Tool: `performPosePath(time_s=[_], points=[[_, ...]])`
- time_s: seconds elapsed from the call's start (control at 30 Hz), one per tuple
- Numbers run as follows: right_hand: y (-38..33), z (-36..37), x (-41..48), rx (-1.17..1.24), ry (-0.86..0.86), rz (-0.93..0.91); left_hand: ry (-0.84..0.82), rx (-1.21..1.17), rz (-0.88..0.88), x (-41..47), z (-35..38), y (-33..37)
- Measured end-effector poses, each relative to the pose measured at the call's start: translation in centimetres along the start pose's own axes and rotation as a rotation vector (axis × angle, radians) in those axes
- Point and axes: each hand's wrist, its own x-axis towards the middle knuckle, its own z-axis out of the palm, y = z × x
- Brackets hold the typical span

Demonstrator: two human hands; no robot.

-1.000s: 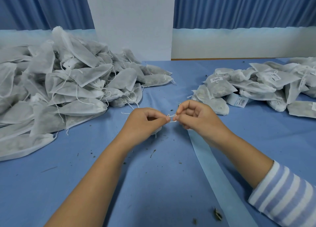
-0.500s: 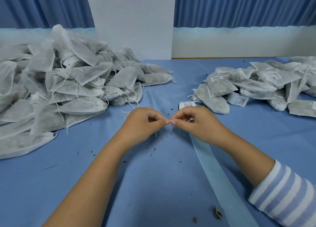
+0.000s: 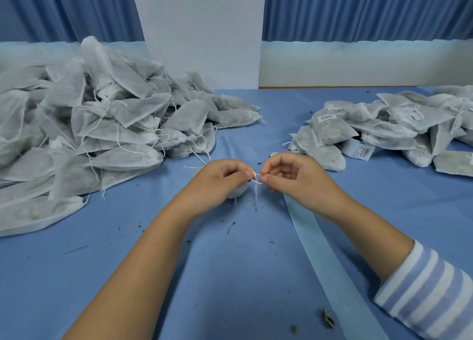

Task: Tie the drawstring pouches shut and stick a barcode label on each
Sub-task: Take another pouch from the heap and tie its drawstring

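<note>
The small white fabric drawstring pouch [image 3: 238, 190] lies at frame centre, mostly hidden under the left hand [image 3: 220, 179]. Both hands, left and right hand [image 3: 291, 177], pinch its thin white string [image 3: 256, 182]: tying is under way. Next, I judge, the knot needs pulling tight, then a barcode label.

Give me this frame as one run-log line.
step: tying | left hand: pinches drawstring | right hand: pinches drawstring | pouch: under left hand | labelled pile: right side
</note>
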Motion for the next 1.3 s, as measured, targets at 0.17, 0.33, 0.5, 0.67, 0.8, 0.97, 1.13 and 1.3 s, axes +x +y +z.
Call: performPosePath(time_s=[0.17,0.33,0.5,0.67,0.8,0.97,1.13,1.3], points=[[0.1,0.5,-0.4,-0.126,0.074,-0.099,-0.021,0.014,-0.034,0.0,0.1,0.0],[0.3,0.8,-0.5,-0.17,0.122,-0.122,-0.02,-0.026,-0.021,-0.1,0.1,0.2],[0.4,1.0,-0.7,-0.113,0.169,-0.11,0.021,-0.024,-0.029,-0.2,0.2,0.4],[0.7,1.3,-0.7,-0.173,0.214,-0.15,0.035,-0.01,-0.046,-0.4,0.3,0.3],[0.6,0.8,-0.4,-0.138,0.172,-0.103,0.046,-0.002,-0.077,-0.1,0.1,0.3],[0.5,0.7,-0.3,-0.062,0.142,-0.109,-0.013,0.09,-0.063,0.0,0.4,0.0],[0.6,1.1,-0.2,-0.085,0.134,-0.135,-0.149,0.074,-0.048,-0.2,0.2,0.0],[0.7,1.1,-0.2,-0.089,0.13,-0.155,-0.204,0.062,-0.081,-0.4,-0.4,0.3]])
